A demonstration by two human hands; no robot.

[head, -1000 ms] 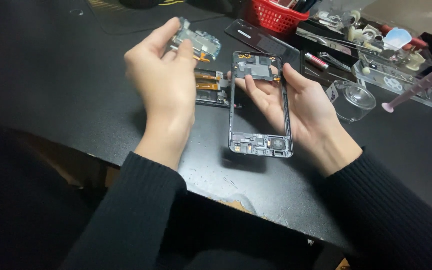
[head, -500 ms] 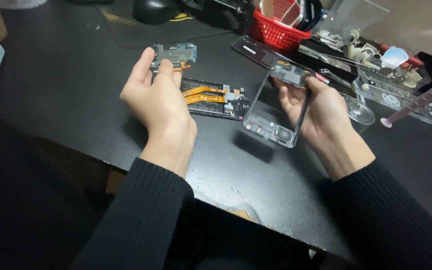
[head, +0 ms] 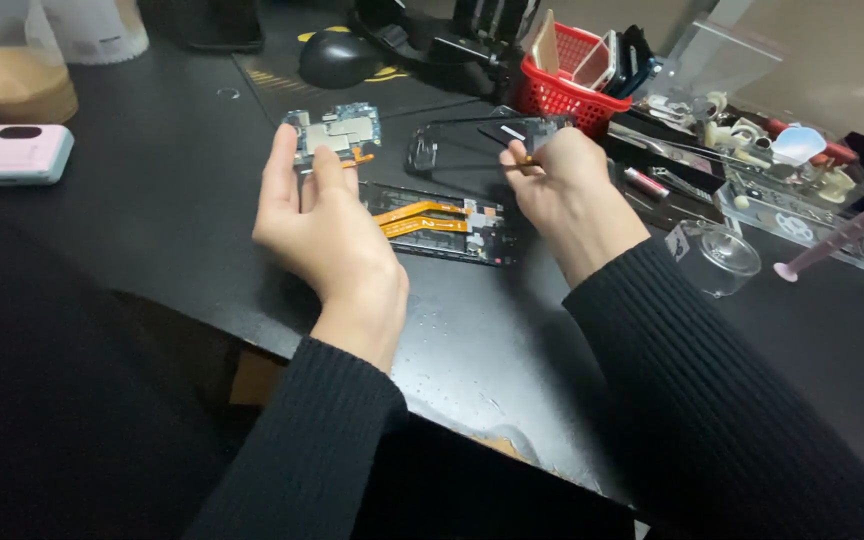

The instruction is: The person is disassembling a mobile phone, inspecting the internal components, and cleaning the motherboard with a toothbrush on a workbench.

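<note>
A: L hand?

B: Left hand [head: 324,225] is raised over the black table [head: 152,230], back toward cam, fingers pointing up and closed on a small circuit board [head: 337,130], green/silver w/ an orange tab on its right edge. Board is pinched at its lower edge, held off the table, tilted toward the viewer.

A: R hand?

B: Right hand [head: 564,185] is up by the far side, fingers curled and clamped on the right end of a thin dark phone frame [head: 452,145]. Frame is held about level, sticking out to the left of the hand, just in front of the red basket [head: 562,95]. Something small and orange shows at the fingertips; can't tell what.

A: Betw the hands?

B: An opened phone body [head: 442,225] lies flat on the table, w/ orange flex cables across it. Neither hand touches it; it's just below and betw them.

A: Further out?

B: Red basket holds several phones or panels standing on edge. Right of it, a clear tray [head: 782,190] of small tools and parts, a clear round cup [head: 717,255] near the R forearm, a pinkish pry tool [head: 842,240] at the far right. Back centre a black mouse [head: 337,58]. Far left a pink rectangular gadget [head: 14,152], behind it a cup w/ a tan drink [head: 12,70].
</note>
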